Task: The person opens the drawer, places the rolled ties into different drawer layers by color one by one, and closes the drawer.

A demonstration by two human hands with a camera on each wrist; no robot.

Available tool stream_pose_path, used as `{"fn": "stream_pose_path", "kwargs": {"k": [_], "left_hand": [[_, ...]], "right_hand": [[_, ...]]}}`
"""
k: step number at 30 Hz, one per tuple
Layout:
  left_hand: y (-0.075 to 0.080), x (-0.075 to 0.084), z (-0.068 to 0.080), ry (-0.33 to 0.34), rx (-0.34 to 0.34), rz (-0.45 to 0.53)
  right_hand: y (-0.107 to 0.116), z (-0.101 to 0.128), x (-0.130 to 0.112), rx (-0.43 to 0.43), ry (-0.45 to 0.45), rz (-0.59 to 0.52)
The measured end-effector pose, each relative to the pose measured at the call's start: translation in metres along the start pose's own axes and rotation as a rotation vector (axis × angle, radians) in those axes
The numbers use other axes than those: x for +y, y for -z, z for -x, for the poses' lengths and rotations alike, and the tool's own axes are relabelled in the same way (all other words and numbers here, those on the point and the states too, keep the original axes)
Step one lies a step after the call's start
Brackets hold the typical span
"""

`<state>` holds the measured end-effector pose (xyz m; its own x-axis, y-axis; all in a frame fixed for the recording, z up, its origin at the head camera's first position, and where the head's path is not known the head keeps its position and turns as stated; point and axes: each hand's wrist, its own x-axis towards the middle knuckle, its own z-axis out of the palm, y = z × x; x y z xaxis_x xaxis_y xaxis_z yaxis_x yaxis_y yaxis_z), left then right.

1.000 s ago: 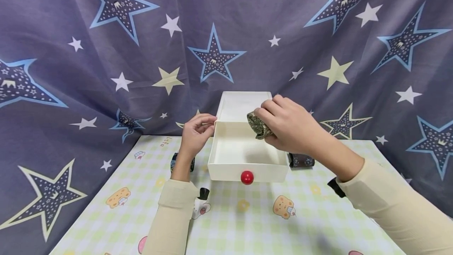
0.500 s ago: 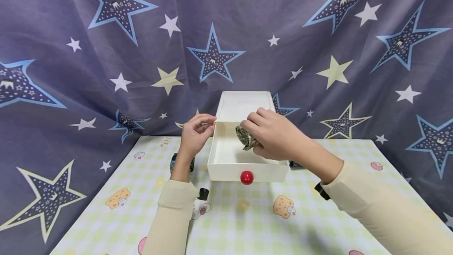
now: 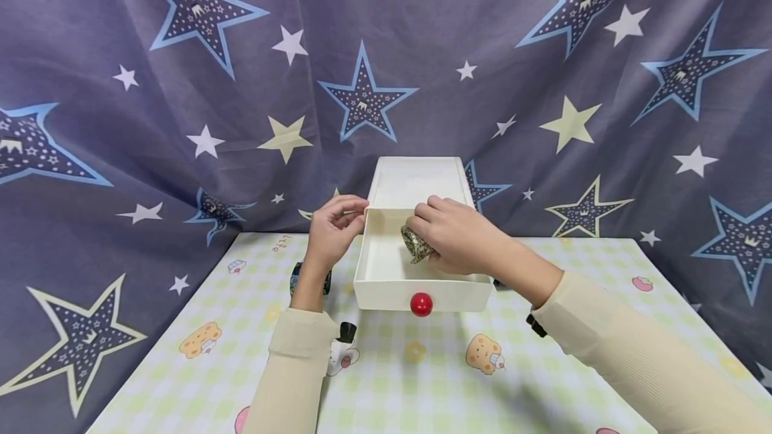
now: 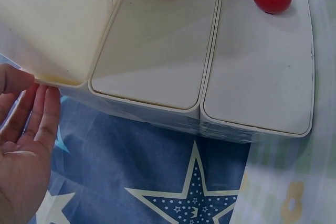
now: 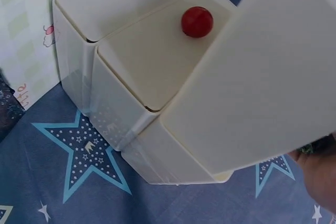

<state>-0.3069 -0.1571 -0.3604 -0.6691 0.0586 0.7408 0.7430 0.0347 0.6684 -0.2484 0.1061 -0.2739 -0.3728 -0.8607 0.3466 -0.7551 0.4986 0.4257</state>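
Note:
A white drawer unit (image 3: 419,179) stands at the back of the table, its top drawer (image 3: 386,295) with a red knob (image 3: 421,304) pulled out. At the unit's left front corner, my left hand (image 3: 334,230) touches the edge with its fingertips and thumb; the left wrist view shows these fingers (image 4: 48,114) nearly straight along the side. My right hand (image 3: 455,236) grips a roll of dark green and cream patterned cloth (image 3: 416,244) inside the drawer, over its floor. In the right wrist view the drawer's wall hides most of this hand.
Two lower drawers (image 4: 152,51) are pushed in, each with a red knob. A dark blue patterned roll (image 3: 295,278) lies behind my left wrist. Another dark roll (image 3: 502,284) shows slightly beneath my right forearm. A star-printed curtain (image 3: 241,99) hangs behind the checked tablecloth (image 3: 416,380).
My right hand has moved left and down with the cloth roll, from above the drawer's right rim to inside it. The left hand and the drawer have stayed in place.

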Motion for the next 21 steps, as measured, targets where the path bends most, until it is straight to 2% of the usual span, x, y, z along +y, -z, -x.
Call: {"fn": "stream_pose_path", "kwargs": {"k": [7,12,18,21], "left_hand": [[0.0,0.0,0.0,-0.001,-0.001,-0.003],[-0.001,0.0,-0.001,0.004,-0.002,-0.005],[0.0,0.001,-0.001,-0.013,0.0,0.005],[-0.002,0.012,-0.001,-0.004,-0.003,0.003]], "right_hand": [[-0.01,-0.002,0.0,-0.075,0.006,0.016],[-0.012,-0.003,-0.002,-0.074,0.02,0.06],[-0.014,-0.008,-0.005,-0.093,-0.004,0.106],[-0.013,-0.009,-0.007,-0.12,-0.03,0.085]]}}
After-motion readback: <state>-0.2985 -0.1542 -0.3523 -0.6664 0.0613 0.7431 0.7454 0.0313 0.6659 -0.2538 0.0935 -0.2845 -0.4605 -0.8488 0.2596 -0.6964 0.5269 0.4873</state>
